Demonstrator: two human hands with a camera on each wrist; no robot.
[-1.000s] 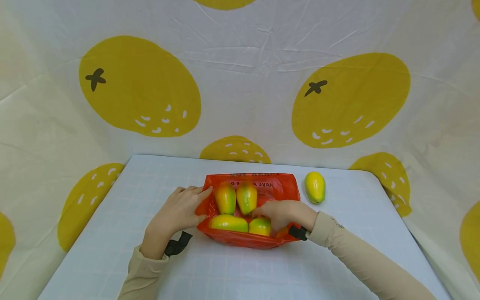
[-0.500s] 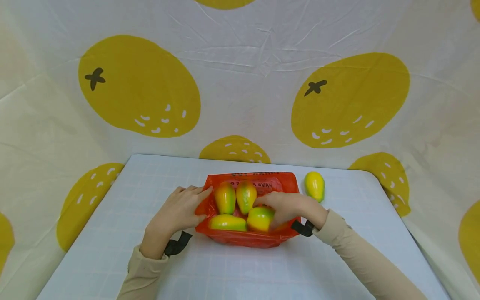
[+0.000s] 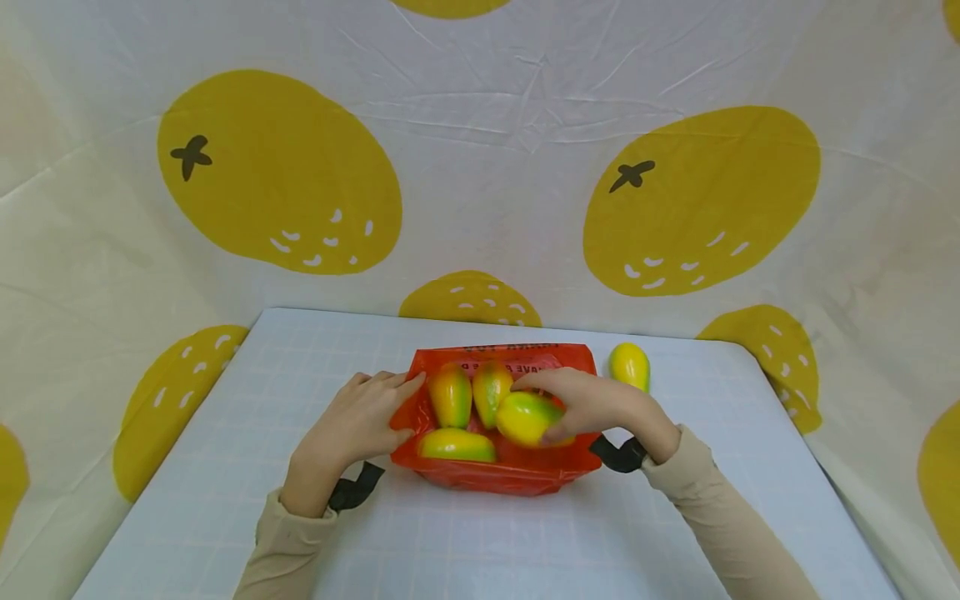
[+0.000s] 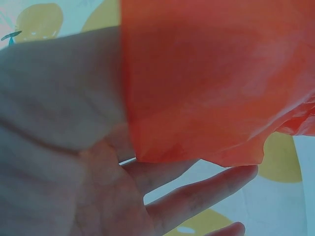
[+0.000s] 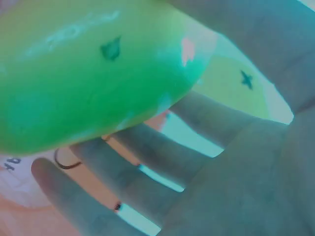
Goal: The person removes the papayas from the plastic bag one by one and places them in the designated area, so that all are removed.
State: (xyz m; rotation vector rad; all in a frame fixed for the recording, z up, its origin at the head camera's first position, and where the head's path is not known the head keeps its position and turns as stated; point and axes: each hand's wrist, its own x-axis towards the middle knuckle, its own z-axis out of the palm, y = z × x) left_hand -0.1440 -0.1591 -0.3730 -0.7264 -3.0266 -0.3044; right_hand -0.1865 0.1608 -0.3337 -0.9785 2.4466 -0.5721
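Head: red bag [image 3: 495, 479] sits open mid-table [image 3: 480, 546], nearer the far edge. Right hand [image 3: 600, 404] pinches a yellow-green fruit [image 3: 525, 419] at the bag's opening, right half. Also in bag: left rear fruit [image 3: 451, 400], middle rear fruit [image 3: 491, 398], front left fruit [image 3: 457, 445]. Loose fruit [image 3: 630, 365] toward table's far right corner. Left hand [image 3: 362, 421] touches bag's left edge.
Left wrist: fingers spread, partly behind bag film.
Right wrist: thumb one side of fruit, spread fingers the other.

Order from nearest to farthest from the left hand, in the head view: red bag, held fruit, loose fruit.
1. Red bag, at the left hand.
2. Held fruit, in the right hand.
3. Loose fruit, right of the bag.
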